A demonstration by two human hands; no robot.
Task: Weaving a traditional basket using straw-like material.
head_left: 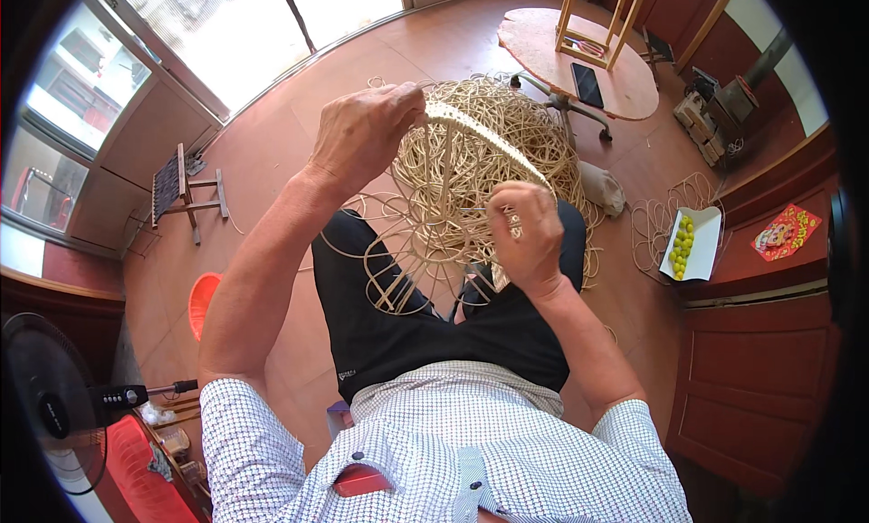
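Note:
My left hand (367, 129) is raised over the left knee, its fingers pinched on one end of a cream woven band (493, 138). The band arcs down to the right toward my right hand (528, 233), whose curled fingers close at its lower end; exactly what they grip there is partly hidden. Thin pale cords (385, 270) hang in wide loops below the band, over my lap and between my knees. Just beyond the knees lies a big tangled heap of straw-coloured cord (489, 98) on the floor.
A low round table (534, 48) at the far right bears a wooden frame (579, 43) and a dark tablet (587, 85). To the right is a white tray of yellow-green fruit (683, 242). Leftward stand a folding stool (186, 193), an orange basin (203, 301) and a fan (54, 405).

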